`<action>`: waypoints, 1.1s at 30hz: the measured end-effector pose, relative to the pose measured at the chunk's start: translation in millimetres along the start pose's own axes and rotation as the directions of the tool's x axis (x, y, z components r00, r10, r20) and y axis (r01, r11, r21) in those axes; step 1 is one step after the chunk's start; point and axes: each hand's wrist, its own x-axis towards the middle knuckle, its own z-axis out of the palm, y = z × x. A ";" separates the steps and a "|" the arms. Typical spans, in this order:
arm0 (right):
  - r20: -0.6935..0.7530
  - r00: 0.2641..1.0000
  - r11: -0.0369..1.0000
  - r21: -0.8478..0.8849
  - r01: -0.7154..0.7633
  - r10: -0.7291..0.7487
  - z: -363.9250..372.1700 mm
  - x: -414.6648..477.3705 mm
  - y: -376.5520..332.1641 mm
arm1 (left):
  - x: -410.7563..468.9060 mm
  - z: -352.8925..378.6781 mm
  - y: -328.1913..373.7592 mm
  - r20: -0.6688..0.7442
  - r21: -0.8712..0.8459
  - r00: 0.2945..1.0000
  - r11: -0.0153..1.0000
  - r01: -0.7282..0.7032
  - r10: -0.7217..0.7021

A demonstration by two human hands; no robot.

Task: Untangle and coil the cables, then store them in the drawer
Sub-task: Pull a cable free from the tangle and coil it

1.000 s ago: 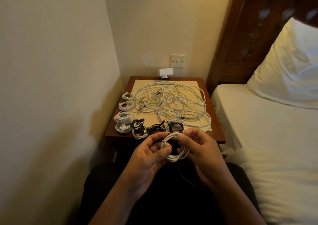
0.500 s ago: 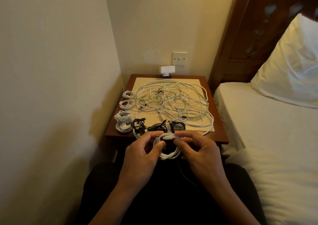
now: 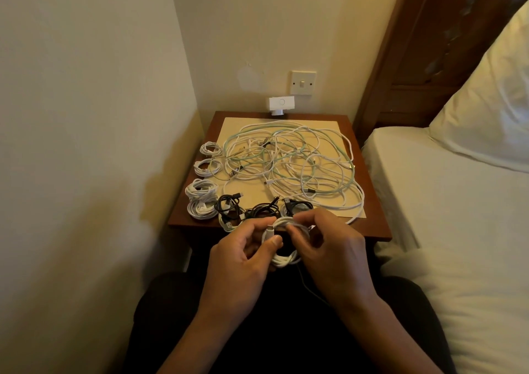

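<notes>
Left hand (image 3: 240,259) pinches the small, rubbery white cable coil (image 3: 282,260), thumb pressed on its plug end. Right hand (image 3: 329,253) grips the same loop from 3 o'clock, fingers curled round it, so both are clamped on! Since a second ago the pair has lifted closer to the dark wooden tabletop's (image 3: 372,219) 6 o'clock edge. The big loose tangle of white and pale-green cords (image 3: 289,167) hasn't shifted on the cream rectangular mat (image 3: 243,124). Neat white bundles (image 3: 200,191) line 9 o'clock, and glossy black coils (image 3: 262,210) sit at 7. A little white boxy gadget (image 3: 281,103) stands at 12, beneath the plastic wall switch (image 3: 303,82). White-sheeted bed (image 3: 443,202) lies at 3 o'clock.
</notes>
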 end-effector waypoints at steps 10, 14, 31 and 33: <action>0.286 0.933 0.913 0.279 -0.298 0.218 14.8 60.8 25.3 | 81.5 -18.4 -10.6 -0.064 0.057 0.998 0.998 -0.015 0.019; 0.223 0.959 0.947 0.227 -0.227 0.176 12.2 92.1 47.5 | 137.1 -36.4 -8.7 -0.121 0.117 0.990 0.992 -0.051 0.065; 0.358 0.920 0.954 -0.295 -0.047 0.156 13.5 206.3 162.0 | 426.3 -99.6 -73.9 -0.410 0.270 0.888 0.903 0.335 -0.207; 0.352 0.926 0.957 -0.288 -0.033 0.138 12.2 211.2 167.7 | 433.1 -104.0 -82.2 -0.402 0.396 0.894 0.843 0.364 -0.197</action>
